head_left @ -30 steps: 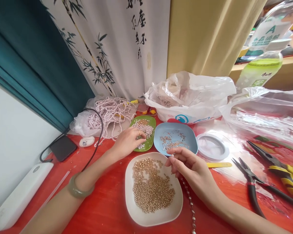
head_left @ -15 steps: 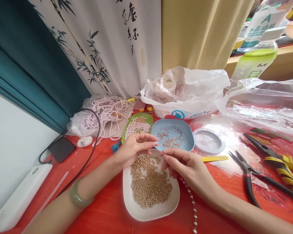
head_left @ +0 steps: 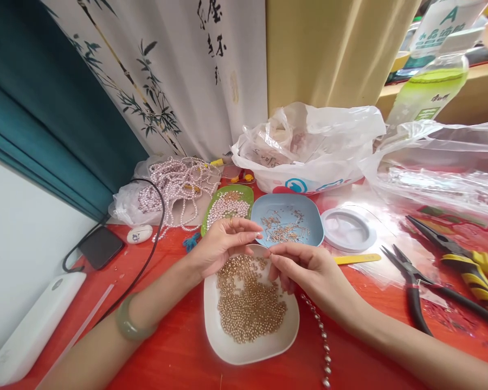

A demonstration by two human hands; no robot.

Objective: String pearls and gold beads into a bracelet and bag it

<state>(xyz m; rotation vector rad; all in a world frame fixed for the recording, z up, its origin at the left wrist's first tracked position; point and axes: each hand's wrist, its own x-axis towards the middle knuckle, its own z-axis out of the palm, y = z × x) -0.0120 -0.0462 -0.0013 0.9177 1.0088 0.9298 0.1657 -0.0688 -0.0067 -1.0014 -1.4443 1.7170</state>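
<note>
Over the back edge of a white dish (head_left: 248, 355) of small gold beads (head_left: 252, 309), my two hands face each other, fingertips a short gap apart. My left hand (head_left: 228, 244) is closed in a pinch; what sits in its fingertips is too small to make out. Thumb and forefinger of my right hand (head_left: 301, 265) pinch the fine end of a strand. From below that hand a strand of shiny round beads (head_left: 322, 330) hangs down onto the red table. Behind the hands stands a blue dish (head_left: 317, 216) holding thin metal pins (head_left: 287, 233).
A green dish (head_left: 207, 219) of pink beads and heaped pink bead strands (head_left: 174, 184) lie back left. To the right are a white ring-shaped spool (head_left: 329, 230), yellow tweezers (head_left: 358, 259) and black-handled pliers (head_left: 412, 292). Plastic bags (head_left: 309, 157) stand behind. A black cable (head_left: 162, 216) curves at left.
Both hands hold nearly the same pose, their fingertips still pinched close together. The whole view has shifted slightly upward. Beads and dishes stay in place.
</note>
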